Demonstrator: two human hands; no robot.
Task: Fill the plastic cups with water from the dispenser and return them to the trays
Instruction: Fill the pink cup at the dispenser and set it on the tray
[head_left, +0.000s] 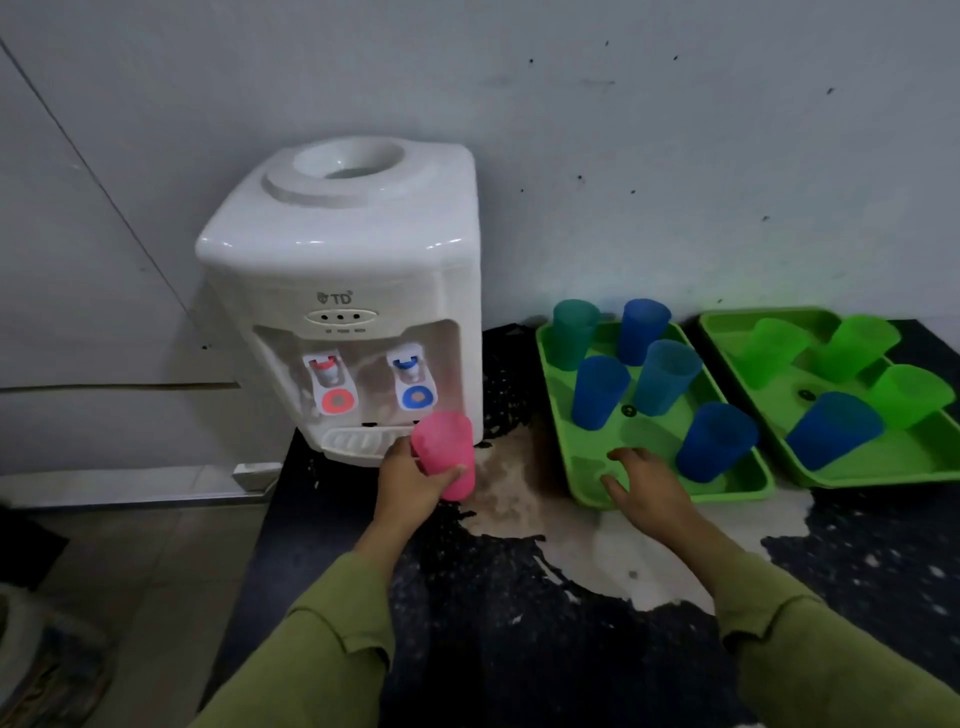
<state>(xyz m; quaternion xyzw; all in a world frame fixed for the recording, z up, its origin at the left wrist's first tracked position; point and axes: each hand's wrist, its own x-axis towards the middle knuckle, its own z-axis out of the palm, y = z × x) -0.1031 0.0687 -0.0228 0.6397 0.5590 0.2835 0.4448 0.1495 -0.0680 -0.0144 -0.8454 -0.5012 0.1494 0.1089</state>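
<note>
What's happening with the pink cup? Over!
Left hand grips pink cup, in front of dispenser, not yet under blue tap. Right hand open over nearer green tray. Nothing blocking the tap.

Dispenser (343, 291) at left on counter (519, 623), one tray (727, 493) right of it, second tray (883, 475) just beside, further right (cups (597, 389) standing in both).

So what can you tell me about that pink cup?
The pink cup is a plain, tapered tumbler of translucent-looking plastic, wider end up, leaning slightly. The left hand grips it, thumb across its front. It is held at the lower right corner of the dispenser, beside the drip grille, lower than the blue tap and off to its right. Whether it holds water cannot be seen.
</note>
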